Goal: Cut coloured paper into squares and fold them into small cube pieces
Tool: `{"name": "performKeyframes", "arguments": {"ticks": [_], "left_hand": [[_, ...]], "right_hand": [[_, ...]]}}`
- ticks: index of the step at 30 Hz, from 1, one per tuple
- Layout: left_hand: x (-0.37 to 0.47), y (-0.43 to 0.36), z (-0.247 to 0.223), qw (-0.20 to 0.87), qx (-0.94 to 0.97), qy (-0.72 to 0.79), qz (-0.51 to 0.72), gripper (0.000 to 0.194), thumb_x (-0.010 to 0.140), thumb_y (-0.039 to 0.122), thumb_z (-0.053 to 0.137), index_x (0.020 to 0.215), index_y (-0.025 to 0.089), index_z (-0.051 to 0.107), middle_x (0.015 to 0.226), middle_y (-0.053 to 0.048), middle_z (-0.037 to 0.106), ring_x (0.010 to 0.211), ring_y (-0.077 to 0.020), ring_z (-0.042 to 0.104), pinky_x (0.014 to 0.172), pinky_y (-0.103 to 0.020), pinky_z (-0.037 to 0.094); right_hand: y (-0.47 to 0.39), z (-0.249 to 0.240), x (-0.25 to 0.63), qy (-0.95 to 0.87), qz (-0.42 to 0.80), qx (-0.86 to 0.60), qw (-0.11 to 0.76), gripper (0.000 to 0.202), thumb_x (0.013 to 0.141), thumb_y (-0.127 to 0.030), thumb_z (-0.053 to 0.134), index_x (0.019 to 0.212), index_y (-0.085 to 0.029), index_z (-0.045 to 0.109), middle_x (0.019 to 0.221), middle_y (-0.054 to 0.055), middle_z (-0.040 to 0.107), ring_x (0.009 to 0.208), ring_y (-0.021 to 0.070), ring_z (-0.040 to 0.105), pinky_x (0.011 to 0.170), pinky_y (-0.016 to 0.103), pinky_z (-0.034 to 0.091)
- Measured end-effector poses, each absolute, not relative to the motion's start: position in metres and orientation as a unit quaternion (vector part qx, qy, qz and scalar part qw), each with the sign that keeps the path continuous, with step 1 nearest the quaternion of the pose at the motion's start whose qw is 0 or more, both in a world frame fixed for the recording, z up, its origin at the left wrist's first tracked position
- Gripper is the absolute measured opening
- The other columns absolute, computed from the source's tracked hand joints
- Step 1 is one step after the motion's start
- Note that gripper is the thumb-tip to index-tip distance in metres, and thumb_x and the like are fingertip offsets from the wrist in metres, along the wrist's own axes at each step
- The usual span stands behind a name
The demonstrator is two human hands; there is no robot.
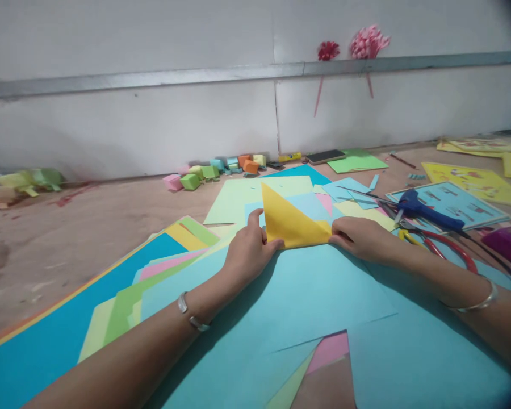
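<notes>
A folded yellow sheet of paper stands partly upright between my two hands, one pointed corner rising at its left. My left hand grips its lower left corner, thumb along the bottom edge and index finger raised behind. At the right end, my right hand pinches the other corner between thumb and curled fingers. Beneath both hands lies a large light blue sheet, with the yellow paper's lower edge resting close to it.
Coloured sheets fan out at left. Right of my hands are scissors, a blue glue gun and a purple object. Small paper cubes, a glue stick and a phone lie near the wall.
</notes>
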State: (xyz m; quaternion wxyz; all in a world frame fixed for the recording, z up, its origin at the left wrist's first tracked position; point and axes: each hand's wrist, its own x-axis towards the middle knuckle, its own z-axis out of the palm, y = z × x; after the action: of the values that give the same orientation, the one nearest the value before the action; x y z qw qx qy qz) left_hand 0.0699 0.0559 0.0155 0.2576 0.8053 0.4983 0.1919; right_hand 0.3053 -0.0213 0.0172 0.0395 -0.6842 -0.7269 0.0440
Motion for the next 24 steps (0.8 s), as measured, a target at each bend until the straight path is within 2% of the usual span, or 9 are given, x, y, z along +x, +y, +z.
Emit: {"name": "performKeyframes", "arguments": {"ticks": [4, 7, 9, 11, 14, 15, 17, 21, 24], "left_hand": [[0.072, 0.056, 0.015, 0.231, 0.809, 0.513, 0.171, 0.081, 0.078, 0.028, 0.068, 0.145, 0.012, 0.026, 0.064, 0.003, 0.060, 0.071, -0.0224, 0.061, 0.060, -0.029, 0.036], [0.072, 0.056, 0.016, 0.206, 0.817, 0.516, 0.158, 0.074, 0.079, 0.029, 0.068, 0.141, 0.013, 0.030, 0.068, 0.001, 0.062, 0.070, -0.0221, 0.060, 0.058, -0.029, 0.034], [0.071, 0.055, 0.016, 0.188, 0.826, 0.510, 0.148, 0.060, 0.080, 0.029, 0.067, 0.132, 0.015, 0.040, 0.070, 0.001, 0.063, 0.068, -0.0211, 0.058, 0.056, -0.029, 0.033], [0.071, 0.056, 0.015, 0.158, 0.844, 0.493, 0.140, 0.038, 0.081, 0.028, 0.067, 0.116, 0.017, 0.055, 0.072, -0.001, 0.063, 0.067, -0.0204, 0.056, 0.056, -0.029, 0.032], [0.071, 0.057, 0.009, 0.075, 0.885, 0.427, 0.173, 0.009, 0.083, 0.023, 0.066, 0.090, 0.019, 0.068, 0.081, -0.005, 0.062, 0.078, -0.0214, 0.056, 0.063, -0.030, 0.037], [0.071, 0.058, 0.007, 0.054, 0.904, 0.382, 0.184, 0.008, 0.084, 0.019, 0.063, 0.087, 0.020, 0.071, 0.085, -0.006, 0.062, 0.082, -0.0214, 0.055, 0.067, -0.031, 0.039], [0.071, 0.060, 0.004, 0.028, 0.944, 0.275, 0.182, 0.022, 0.089, 0.013, 0.056, 0.094, 0.024, 0.074, 0.090, -0.006, 0.063, 0.084, -0.0204, 0.055, 0.071, -0.031, 0.040], [0.072, 0.058, 0.004, -0.020, 0.979, 0.159, 0.129, 0.031, 0.097, 0.018, 0.045, 0.113, 0.027, 0.070, 0.089, -0.007, 0.063, 0.080, -0.0202, 0.055, 0.069, -0.033, 0.040], [0.074, 0.052, 0.009, -0.048, 0.980, 0.154, 0.117, 0.032, 0.100, 0.023, 0.040, 0.107, 0.021, 0.071, 0.090, -0.009, 0.064, 0.082, -0.0213, 0.055, 0.069, -0.034, 0.041]], "right_hand": [[-0.023, 0.017, 0.302, -0.694, 0.070, -0.712, 0.084, 0.021, 0.085, -0.027, 0.055, 0.066, -0.020, 0.050, 0.068, 0.002, 0.062, 0.063, 0.0156, 0.051, 0.055, 0.027, 0.028], [-0.021, 0.018, 0.301, -0.672, 0.093, -0.727, 0.109, 0.020, 0.081, -0.025, 0.057, 0.063, -0.021, 0.051, 0.064, 0.001, 0.061, 0.061, 0.0150, 0.052, 0.054, 0.026, 0.031], [-0.019, 0.018, 0.302, -0.664, 0.094, -0.733, 0.114, 0.021, 0.079, -0.025, 0.059, 0.060, -0.021, 0.050, 0.062, 0.001, 0.061, 0.059, 0.0147, 0.052, 0.054, 0.026, 0.032], [-0.018, 0.018, 0.303, -0.656, 0.091, -0.740, 0.122, 0.021, 0.077, -0.025, 0.063, 0.061, -0.021, 0.050, 0.063, 0.001, 0.060, 0.059, 0.0148, 0.052, 0.054, 0.026, 0.033], [-0.020, 0.015, 0.302, -0.677, 0.070, -0.717, 0.150, 0.010, 0.076, -0.020, 0.065, 0.070, -0.020, 0.057, 0.073, 0.002, 0.063, 0.065, 0.0157, 0.055, 0.058, 0.026, 0.036], [-0.022, 0.013, 0.300, -0.703, 0.051, -0.691, 0.160, 0.004, 0.079, -0.017, 0.062, 0.076, -0.019, 0.060, 0.078, 0.004, 0.064, 0.070, 0.0163, 0.056, 0.061, 0.027, 0.037], [-0.026, 0.009, 0.295, -0.776, -0.013, -0.613, 0.152, 0.015, 0.086, -0.012, 0.053, 0.088, -0.018, 0.066, 0.085, 0.006, 0.064, 0.079, 0.0184, 0.056, 0.067, 0.029, 0.037], [-0.031, 0.004, 0.281, -0.854, -0.167, -0.490, 0.046, 0.027, 0.096, -0.013, 0.042, 0.110, -0.016, 0.065, 0.084, 0.009, 0.062, 0.078, 0.0214, 0.050, 0.066, 0.033, 0.029], [-0.032, 0.004, 0.274, -0.859, -0.201, -0.472, -0.006, 0.026, 0.098, -0.014, 0.041, 0.108, -0.014, 0.065, 0.083, 0.008, 0.062, 0.074, 0.0208, 0.048, 0.062, 0.034, 0.023]]}}
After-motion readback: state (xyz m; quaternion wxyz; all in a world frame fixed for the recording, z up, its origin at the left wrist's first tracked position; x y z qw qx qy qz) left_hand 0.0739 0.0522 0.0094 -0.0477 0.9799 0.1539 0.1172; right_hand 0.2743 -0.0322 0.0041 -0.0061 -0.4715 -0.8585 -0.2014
